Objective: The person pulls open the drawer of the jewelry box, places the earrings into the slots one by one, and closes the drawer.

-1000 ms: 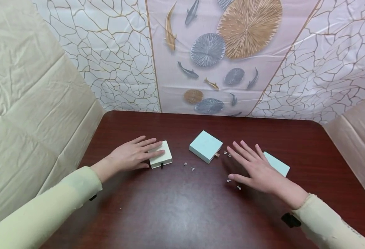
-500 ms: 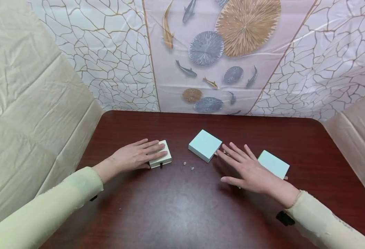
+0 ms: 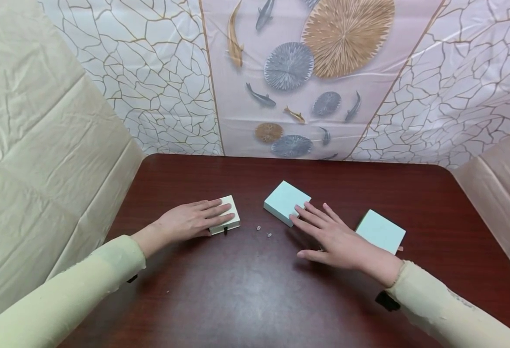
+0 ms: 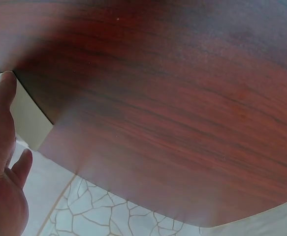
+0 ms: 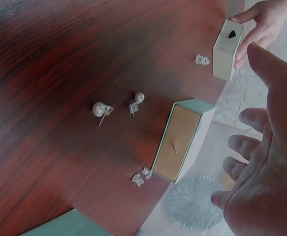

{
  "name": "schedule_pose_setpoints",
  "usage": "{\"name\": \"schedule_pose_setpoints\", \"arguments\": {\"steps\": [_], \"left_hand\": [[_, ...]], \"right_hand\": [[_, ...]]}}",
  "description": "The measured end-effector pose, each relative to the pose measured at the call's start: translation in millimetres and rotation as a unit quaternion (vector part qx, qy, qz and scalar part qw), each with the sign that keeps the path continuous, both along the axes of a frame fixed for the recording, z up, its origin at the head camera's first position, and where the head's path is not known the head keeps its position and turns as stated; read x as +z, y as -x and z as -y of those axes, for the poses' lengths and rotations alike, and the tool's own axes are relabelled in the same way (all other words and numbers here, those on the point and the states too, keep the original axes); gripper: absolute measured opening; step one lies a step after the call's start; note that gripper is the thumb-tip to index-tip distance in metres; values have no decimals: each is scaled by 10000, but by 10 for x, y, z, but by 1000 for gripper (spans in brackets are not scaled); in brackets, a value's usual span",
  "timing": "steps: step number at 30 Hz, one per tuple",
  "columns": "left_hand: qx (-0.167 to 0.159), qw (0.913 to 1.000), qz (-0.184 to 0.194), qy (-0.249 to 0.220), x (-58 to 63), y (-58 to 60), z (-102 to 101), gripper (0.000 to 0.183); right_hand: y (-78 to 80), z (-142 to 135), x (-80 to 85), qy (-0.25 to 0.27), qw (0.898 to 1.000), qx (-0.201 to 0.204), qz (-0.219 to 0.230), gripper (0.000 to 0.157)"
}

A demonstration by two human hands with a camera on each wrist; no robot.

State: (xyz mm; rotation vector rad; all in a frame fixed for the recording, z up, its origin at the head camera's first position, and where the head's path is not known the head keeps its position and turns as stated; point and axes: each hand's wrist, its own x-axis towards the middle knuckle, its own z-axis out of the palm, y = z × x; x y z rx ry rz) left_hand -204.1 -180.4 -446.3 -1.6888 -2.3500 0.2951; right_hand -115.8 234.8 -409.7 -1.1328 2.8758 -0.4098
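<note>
My right hand (image 3: 336,241), fingers spread apart, hangs where I see the middle pale-blue box (image 3: 283,199) at its ten o'clock, while my left hand (image 3: 188,221) rests flat-fingered across the white box (image 3: 233,225) at its three o'clock.

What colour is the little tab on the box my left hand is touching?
The tab is black; it shows best in the right wrist view.
</note>
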Motion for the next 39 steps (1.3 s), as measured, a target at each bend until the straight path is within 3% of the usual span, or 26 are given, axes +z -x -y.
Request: {"name": "schedule_pose_setpoints", "arguments": {"steps": [10,21,30,39], "left_hand": [[21,9997,-215,-85,-40,-14,15,69],[680,9976,-3,-160,-36,-186,-37,70],[1351,9900,-165,-375,-29,-351,-185,68],[1911,9776,-579,-662,-71,-457,-371,71]], "right_hand": [[49,142,9,-95,9997,208,22,76],[164,298,39,-108,9993,345,59,76],[239,415,61,-77,9986,524,84,72],[329,501,47,86,9955,940,-11,64]]}}
